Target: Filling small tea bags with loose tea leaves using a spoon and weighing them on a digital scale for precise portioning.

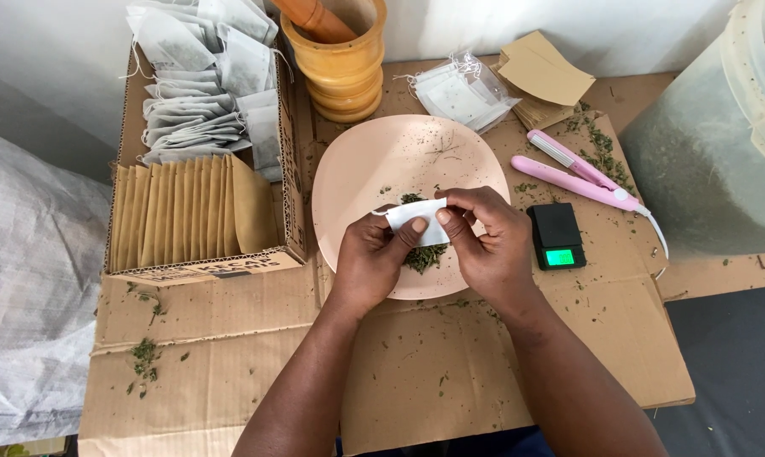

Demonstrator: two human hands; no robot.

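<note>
holding a small white filter bag [418, 218] between both hands, the person works above a pale pink plate [374, 161]. the left hand [372, 258] pinches the bag's left and lower edge with thumb and fingers closed on it. the right hand [484, 241] grips the bag's upper right edge, thumb and forefinger pressed together on the paper. the bag's opening appears to face upward, though the fingers hide most of it.

a small heap of dried green herb [425, 256] lies on the plate directly under the bag, partly covered by the hands. the plate rests on flattened brown cardboard [416, 372], where loose herb crumbs are scattered.

just right of the right hand sits a small black digital scale [557, 235] with a lit green display. beyond it lies a pink heat sealer [575, 173]. to the left, a cardboard box [291, 211] holds upright brown paper sachets [184, 211] and white filled bags [205, 85]. a wooden mortar [342, 72] with a pestle stands behind the plate.
</note>
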